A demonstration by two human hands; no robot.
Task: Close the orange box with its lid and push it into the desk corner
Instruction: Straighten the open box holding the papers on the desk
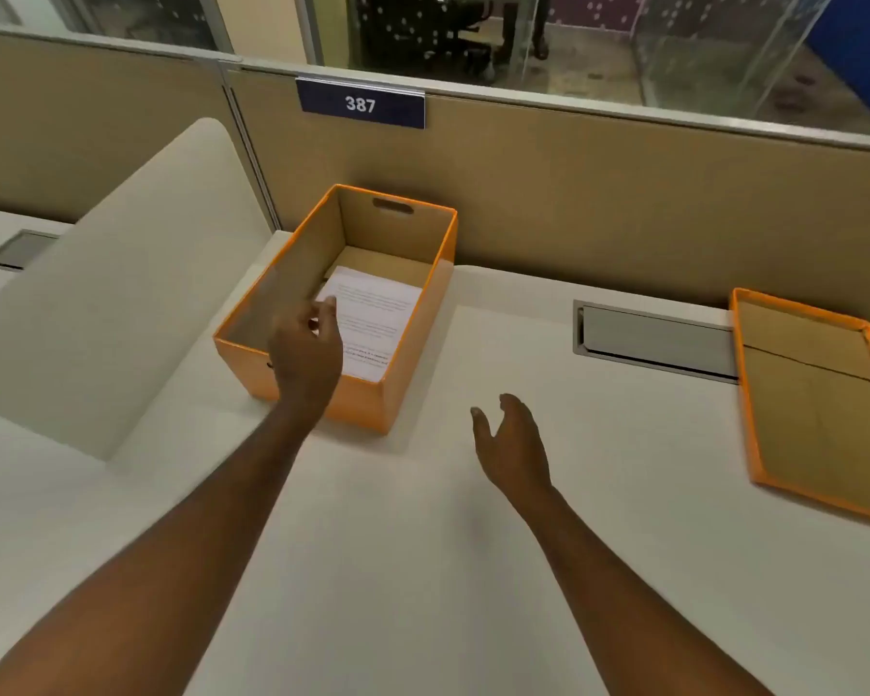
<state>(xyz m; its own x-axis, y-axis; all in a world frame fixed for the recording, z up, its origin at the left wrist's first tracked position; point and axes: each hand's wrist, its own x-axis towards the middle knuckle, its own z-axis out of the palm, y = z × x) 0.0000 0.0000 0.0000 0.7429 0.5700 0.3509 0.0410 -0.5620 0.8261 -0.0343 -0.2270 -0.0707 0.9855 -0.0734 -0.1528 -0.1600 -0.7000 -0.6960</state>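
An orange box (423,334) stands open on the white desk, its far end against the tan partition near the corner. White printed sheets (372,319) lie on its floor. Its orange lid (819,409) lies upside down at the desk's right edge, brown inside facing up. My left hand (307,354) hovers over the box's near end, fingers loosely curled and holding nothing. My right hand (513,444) is above the bare desk just right of the box, fingers spread, empty. Roughly two hand-widths of desk separate my right hand from the lid.
A grey cable hatch (659,341) is set into the desk (423,570) between box and lid. A white side divider (121,313) rises left of the box. The tan partition (624,208) with a "387" sign (360,104) closes the back.
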